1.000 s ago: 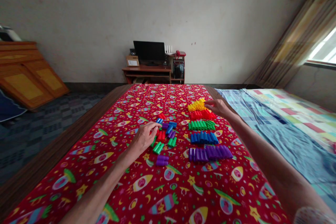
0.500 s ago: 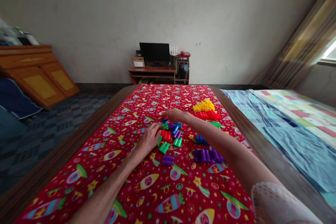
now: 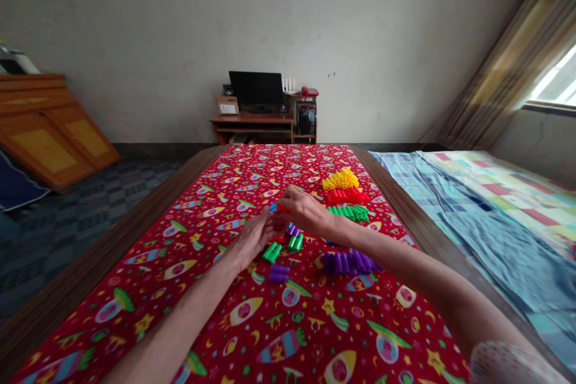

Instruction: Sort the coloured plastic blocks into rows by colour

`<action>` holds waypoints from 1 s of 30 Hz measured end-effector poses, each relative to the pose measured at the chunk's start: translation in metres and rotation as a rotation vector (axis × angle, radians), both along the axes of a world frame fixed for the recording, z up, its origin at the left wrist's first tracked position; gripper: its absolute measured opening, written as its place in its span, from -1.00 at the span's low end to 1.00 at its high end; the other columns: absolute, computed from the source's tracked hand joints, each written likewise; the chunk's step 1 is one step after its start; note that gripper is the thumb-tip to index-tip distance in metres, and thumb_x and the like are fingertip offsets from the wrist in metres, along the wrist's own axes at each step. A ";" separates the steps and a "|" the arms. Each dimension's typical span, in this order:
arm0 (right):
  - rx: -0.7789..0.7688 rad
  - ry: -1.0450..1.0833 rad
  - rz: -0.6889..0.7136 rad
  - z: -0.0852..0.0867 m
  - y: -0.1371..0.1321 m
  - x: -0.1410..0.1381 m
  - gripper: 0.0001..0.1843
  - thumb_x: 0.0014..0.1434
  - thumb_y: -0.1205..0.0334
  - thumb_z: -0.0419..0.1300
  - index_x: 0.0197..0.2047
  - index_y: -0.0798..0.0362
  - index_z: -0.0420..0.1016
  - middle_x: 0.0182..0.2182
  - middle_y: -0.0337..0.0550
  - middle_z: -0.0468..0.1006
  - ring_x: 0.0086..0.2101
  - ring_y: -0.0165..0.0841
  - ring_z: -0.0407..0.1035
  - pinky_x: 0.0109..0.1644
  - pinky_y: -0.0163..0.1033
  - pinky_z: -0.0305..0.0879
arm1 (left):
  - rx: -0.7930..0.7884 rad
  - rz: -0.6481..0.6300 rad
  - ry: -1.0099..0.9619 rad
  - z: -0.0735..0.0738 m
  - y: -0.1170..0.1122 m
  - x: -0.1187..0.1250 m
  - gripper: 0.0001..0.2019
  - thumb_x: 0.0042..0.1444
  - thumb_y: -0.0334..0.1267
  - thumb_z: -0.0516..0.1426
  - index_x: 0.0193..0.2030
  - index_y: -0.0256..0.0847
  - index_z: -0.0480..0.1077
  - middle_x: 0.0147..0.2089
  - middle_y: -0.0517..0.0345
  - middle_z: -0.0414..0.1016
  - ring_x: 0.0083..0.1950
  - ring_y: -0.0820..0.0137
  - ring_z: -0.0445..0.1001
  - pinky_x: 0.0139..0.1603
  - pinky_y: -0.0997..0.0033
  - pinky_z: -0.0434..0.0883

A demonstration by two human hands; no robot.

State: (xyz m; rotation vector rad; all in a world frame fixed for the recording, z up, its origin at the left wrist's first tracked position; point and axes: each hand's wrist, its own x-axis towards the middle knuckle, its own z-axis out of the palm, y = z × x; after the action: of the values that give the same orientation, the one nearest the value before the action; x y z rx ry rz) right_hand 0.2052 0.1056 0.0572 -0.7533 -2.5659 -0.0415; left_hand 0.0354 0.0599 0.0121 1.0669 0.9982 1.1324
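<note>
My right hand (image 3: 306, 210) is over the pile in the middle of the table, its fingers closed about a red plastic piece (image 3: 282, 209). A blue piece (image 3: 273, 207) shows just left of it, between the two hands; whether they are joined I cannot tell. My left hand (image 3: 254, 235) lies at the pile's left side with its fingers stretched towards the right hand. Below the hands are green tube-shaped blocks (image 3: 272, 252), another green block (image 3: 296, 243), a small purple block (image 3: 294, 230) and a larger purple block (image 3: 279, 273). Other pile pieces are hidden by the hands.
On the right, blocks lie in rows by colour: yellow (image 3: 341, 179), red (image 3: 346, 195), green (image 3: 349, 212) and purple (image 3: 351, 263). Blue ones are mostly behind my right forearm. A red patterned cloth (image 3: 243, 336) covers the table. A bed (image 3: 477, 216) stands at the right.
My right hand has drawn back nearer to me and closed on a red piece. The left hand has shifted slightly left in view. The camera has turned a little right.
</note>
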 end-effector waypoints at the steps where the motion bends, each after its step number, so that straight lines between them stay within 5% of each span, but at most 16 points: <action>1: -0.005 0.007 0.030 -0.001 -0.008 0.002 -0.90 0.25 0.34 0.17 -0.29 0.17 0.48 -0.27 -0.02 0.43 -0.28 -0.35 0.27 -0.25 -0.30 0.20 | -0.021 -0.001 -0.048 0.001 -0.003 0.004 -0.51 -0.06 0.17 0.28 -0.28 -0.31 0.52 -0.38 0.04 0.56 -0.34 0.35 0.54 -0.23 0.38 0.52; 6: -0.090 0.039 0.062 0.001 -0.030 0.014 -0.88 0.27 0.24 0.20 -0.17 0.10 0.47 -0.25 -0.09 0.42 -0.26 -0.38 0.31 -0.24 -0.32 0.27 | -0.010 0.003 -0.105 0.003 -0.011 0.013 -0.56 -0.26 0.00 0.43 -0.30 -0.27 0.56 -0.39 0.18 0.57 -0.35 0.46 0.50 -0.21 0.48 0.50; 13: 0.068 -0.152 -0.124 0.003 -0.044 0.020 -0.79 0.29 0.22 0.15 -0.04 0.09 0.44 -0.07 0.10 0.43 -0.13 -0.20 0.28 -0.29 -0.22 0.31 | -0.037 -0.024 -0.069 0.003 -0.014 0.017 -0.55 -0.19 -0.01 0.40 -0.19 -0.26 0.55 -0.28 0.12 0.62 -0.22 0.32 0.59 -0.14 0.38 0.51; 17: 0.047 -0.113 -0.097 0.000 -0.043 0.023 -0.82 0.29 0.25 0.13 -0.06 0.11 0.42 -0.14 0.06 0.47 -0.19 -0.26 0.30 -0.24 -0.22 0.33 | 0.004 -0.006 -0.027 0.003 -0.017 0.021 -0.56 -0.17 0.01 0.39 -0.24 -0.26 0.52 -0.28 0.15 0.61 -0.23 0.30 0.60 -0.07 0.30 0.52; 21: 0.041 -0.061 -0.034 0.004 -0.013 0.056 -0.74 0.23 0.26 0.20 -0.02 0.15 0.43 -0.13 0.05 0.52 -0.16 -0.26 0.36 -0.09 -0.17 0.34 | 0.053 -0.016 0.051 0.003 -0.016 0.022 -0.49 -0.11 0.13 0.32 -0.19 -0.28 0.49 -0.26 0.05 0.62 -0.23 0.24 0.61 -0.15 0.29 0.54; 26: -0.011 -0.195 -0.301 0.016 0.045 0.131 -0.70 0.17 0.39 0.19 -0.01 0.20 0.49 -0.09 0.13 0.56 -0.09 -0.20 0.43 0.03 -0.12 0.32 | 0.247 0.034 0.242 0.005 -0.009 0.011 -0.54 -0.02 0.12 0.24 -0.17 -0.26 0.48 -0.27 0.01 0.62 -0.27 0.24 0.61 -0.22 0.30 0.55; 30: -0.094 -0.416 -0.440 0.017 0.064 0.162 -0.63 0.15 0.37 0.20 0.05 0.17 0.51 -0.07 0.10 0.58 -0.04 -0.18 0.45 0.08 -0.15 0.30 | 0.385 0.030 0.421 0.007 -0.002 -0.002 -0.64 0.10 0.02 0.15 -0.20 -0.26 0.50 -0.24 0.01 0.62 -0.24 0.26 0.61 -0.15 0.30 0.55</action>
State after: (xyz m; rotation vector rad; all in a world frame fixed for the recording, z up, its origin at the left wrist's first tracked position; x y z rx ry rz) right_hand 0.3677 0.1692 0.0744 -1.4663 -2.7368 -0.2417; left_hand 0.0338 0.0576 0.0193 1.6532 1.1485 1.1774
